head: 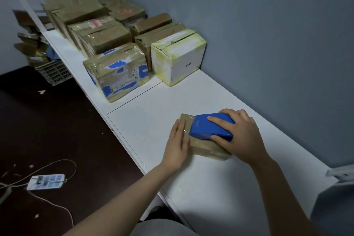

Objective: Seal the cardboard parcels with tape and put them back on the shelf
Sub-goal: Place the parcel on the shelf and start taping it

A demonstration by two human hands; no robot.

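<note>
With left hand (177, 141) fingers flat on the parcel (204, 147), right hand (242, 132) fingers curled round the blue dispenser (207, 127) atop it, I'd pull steadily, pressing down.

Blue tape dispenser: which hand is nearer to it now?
Right. The right hand grips the blue tape dispenser from above; the left hand lies flat on the small parcel, close beside the dispenser's front end.
</note>
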